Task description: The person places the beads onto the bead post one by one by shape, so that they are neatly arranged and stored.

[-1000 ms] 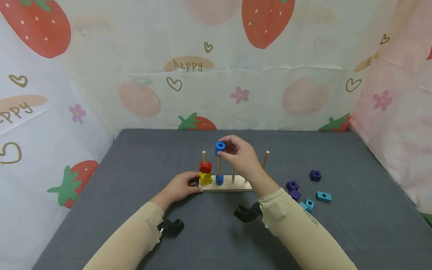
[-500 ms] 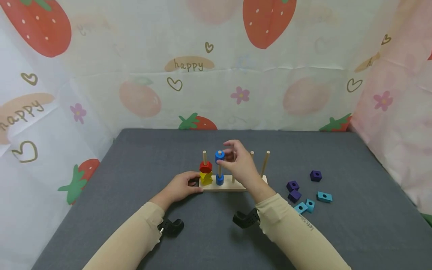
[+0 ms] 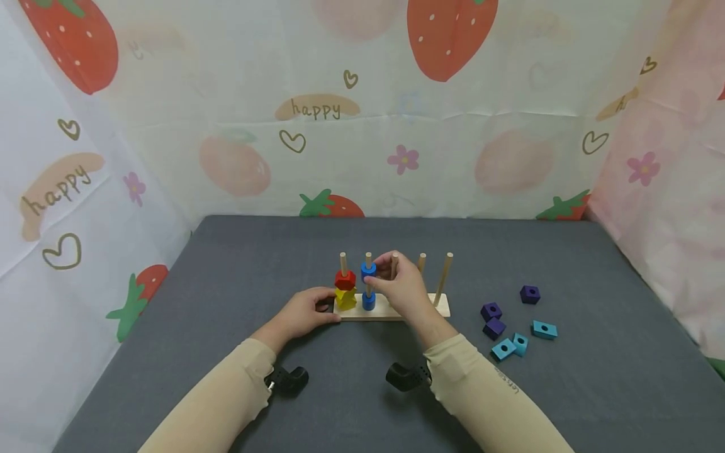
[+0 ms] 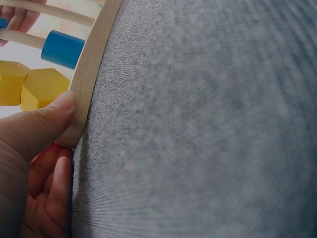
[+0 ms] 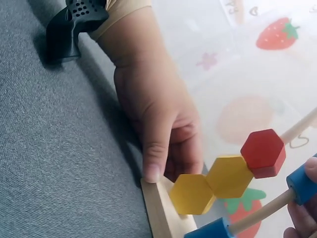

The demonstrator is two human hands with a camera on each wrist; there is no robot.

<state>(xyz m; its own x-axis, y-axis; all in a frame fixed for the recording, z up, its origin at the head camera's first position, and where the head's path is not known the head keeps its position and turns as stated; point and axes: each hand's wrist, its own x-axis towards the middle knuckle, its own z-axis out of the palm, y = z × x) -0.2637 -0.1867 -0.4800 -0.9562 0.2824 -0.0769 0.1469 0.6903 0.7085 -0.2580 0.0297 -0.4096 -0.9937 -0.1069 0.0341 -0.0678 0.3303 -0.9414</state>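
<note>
A wooden peg stacker (image 3: pixel 442 308) with several upright pegs stands on the table. My left hand (image 3: pixel 306 309) holds its left end, the thumb on the front edge of the base in the left wrist view. Two yellow hexagonal beads (image 5: pixel 229 176) and a red hexagonal bead (image 3: pixel 344 280) sit on the leftmost peg. On the second peg, one blue cylinder bead (image 3: pixel 369 302) rests at the bottom. My right hand (image 3: pixel 404 286) pinches another blue cylinder bead (image 3: pixel 368 270), threaded on that same peg partway down, with a gap below it.
Right of the stacker lie several loose purple blocks (image 3: pixel 530 294) and light-blue blocks (image 3: pixel 544 329), each with a hole. A grey cloth (image 3: pixel 255 251) covers the table. Printed curtains (image 3: pixel 453 126) hang behind and at the sides.
My right hand has come down with the blue bead, from above the second peg's tip to partway down the peg. My left hand has stayed at the base's end.
</note>
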